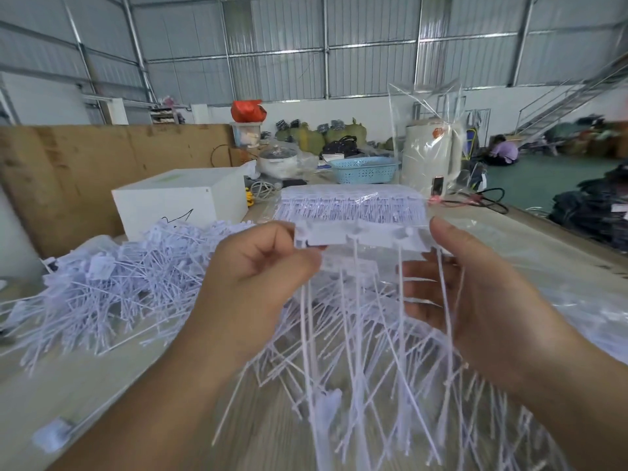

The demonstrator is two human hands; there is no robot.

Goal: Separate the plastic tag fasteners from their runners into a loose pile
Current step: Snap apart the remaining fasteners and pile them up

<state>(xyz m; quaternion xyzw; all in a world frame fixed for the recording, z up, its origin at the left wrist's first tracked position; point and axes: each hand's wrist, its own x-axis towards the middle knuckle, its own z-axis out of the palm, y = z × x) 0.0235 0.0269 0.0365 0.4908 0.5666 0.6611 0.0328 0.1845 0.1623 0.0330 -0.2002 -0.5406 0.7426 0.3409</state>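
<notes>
Two hands hold one white strip of tag fasteners [360,237] up in front of me, above the wooden table [142,379]. My left hand [251,277] has its fingers curled in, pinching the strip's left end between thumb and fingertips. My right hand [465,280] grips the right end, thumb on top at the strip's 3 o'clock edge and fingers spread loosely beneath; the thin stems hang down across those fingers. Below the strip, toward 6 o'clock, many long stems fan out over the table, blurred, so I cannot tell which are attached and which lie loose. At 9 o'clock from my left hand sits the loose pile of separated fasteners [112,283], spread wide over the tabletop. At 12 o'clock, just beyond the strip, lies a stack of unseparated fastener sheets [350,203] wrapped in clear film. A white box [180,198] stands at 11 o'clock, behind the pile. Farther back at 12 o'clock is a blue plastic basket [363,169], and to its right, at 1 o'clock, a cream electric kettle [430,154] with a clear plastic bag [424,100] standing up in front of it. A brown board [85,164] stands upright along the table's far left edge.
</notes>
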